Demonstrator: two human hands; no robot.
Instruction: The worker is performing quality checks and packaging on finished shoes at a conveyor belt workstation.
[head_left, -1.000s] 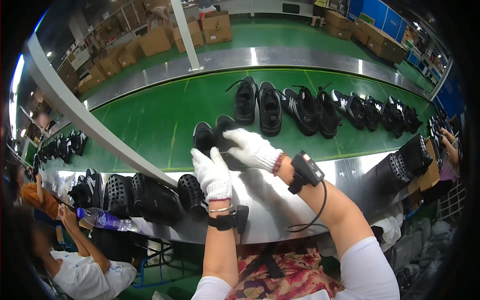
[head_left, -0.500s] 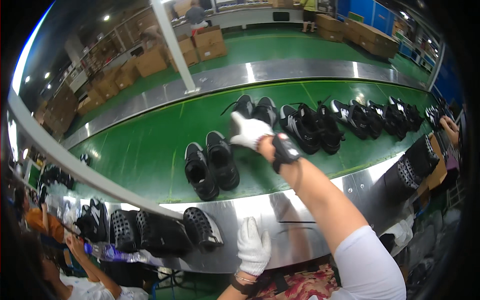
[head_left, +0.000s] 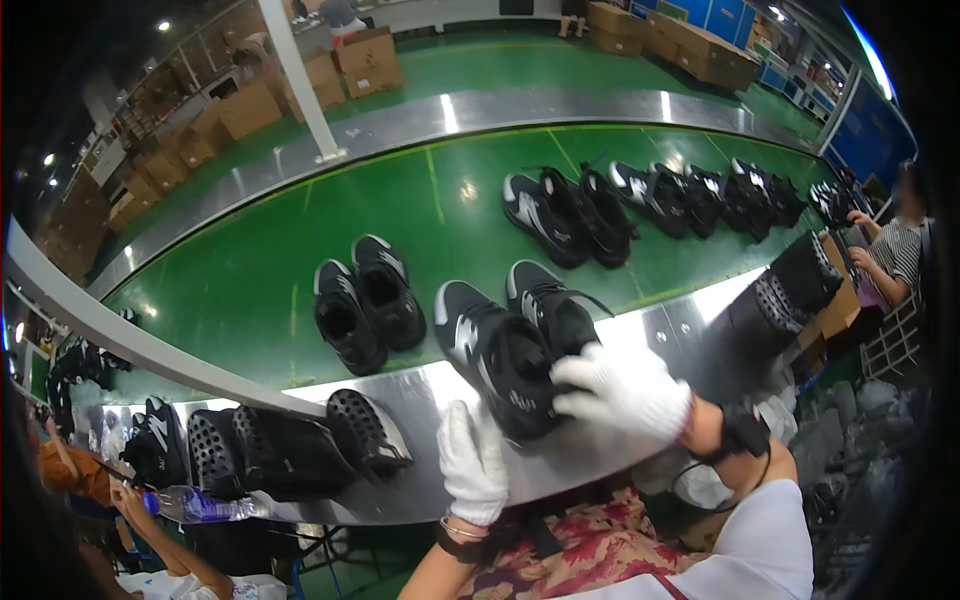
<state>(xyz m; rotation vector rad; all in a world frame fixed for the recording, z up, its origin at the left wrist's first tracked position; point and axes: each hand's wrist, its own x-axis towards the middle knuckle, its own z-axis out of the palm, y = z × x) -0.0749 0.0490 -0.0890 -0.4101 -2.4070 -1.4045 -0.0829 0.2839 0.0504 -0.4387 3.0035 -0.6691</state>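
A pair of black-and-grey sneakers rests partly on the green belt and partly on the steel edge before me, toes pointing away. My right hand [head_left: 628, 392], in a white knit glove, has its fingers curled at the heel of the right sneaker [head_left: 552, 312]; the glove hides part of that heel. Beside the heel of the left sneaker [head_left: 497, 352] is my left hand [head_left: 472, 465], gloved too, fingers stretched out and holding nothing. A loose lace sticks out from the right sneaker.
Another sneaker pair [head_left: 368, 300] stands on the green belt [head_left: 240, 290], with more pairs farther right. Black shoes with studded soles [head_left: 365, 430] lie along the steel edge at left, near a plastic bottle [head_left: 205, 503]. A white post [head_left: 300, 80] rises beyond. Co-workers sit at both sides.
My right hand has drawn a sneaker pair from the far part of the belt to the steel edge before me. My left hand stays low near the edge. The view has shifted.
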